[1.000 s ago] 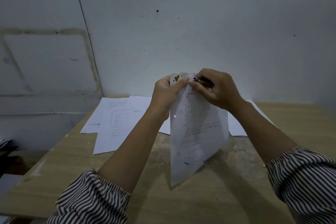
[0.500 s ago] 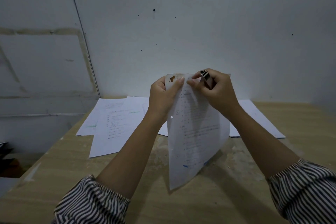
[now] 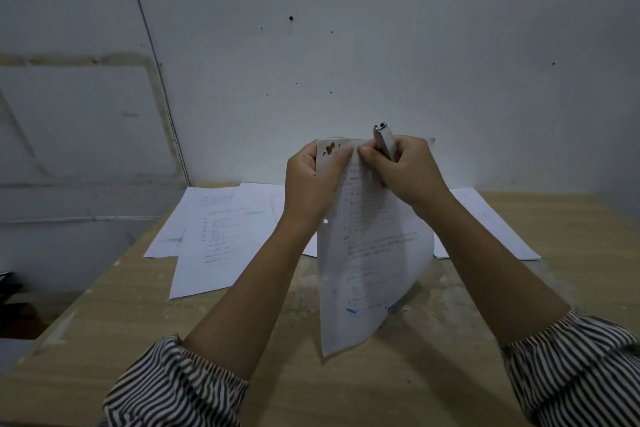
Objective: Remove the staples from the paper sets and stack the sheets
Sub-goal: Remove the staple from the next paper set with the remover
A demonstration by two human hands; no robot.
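A printed paper set (image 3: 370,253) hangs upright above the wooden table (image 3: 450,357), its top corner stained brown. My left hand (image 3: 311,180) pinches the top left corner of the set. My right hand (image 3: 405,170) grips a small metal staple remover (image 3: 383,142), whose tip points up above the fingers, while the thumb and forefinger pinch the paper's top edge beside the left thumb. The staple itself is hidden by my fingers.
Loose printed sheets (image 3: 214,236) lie spread on the table at the back left, and more white sheets (image 3: 485,229) lie at the back right. A grey wall stands right behind the table. The table's left edge drops off beside a dark area.
The staple remover has swung from lying level at the paper's top corner to pointing upward in my right hand. Both hands and the paper stayed at about the same height.
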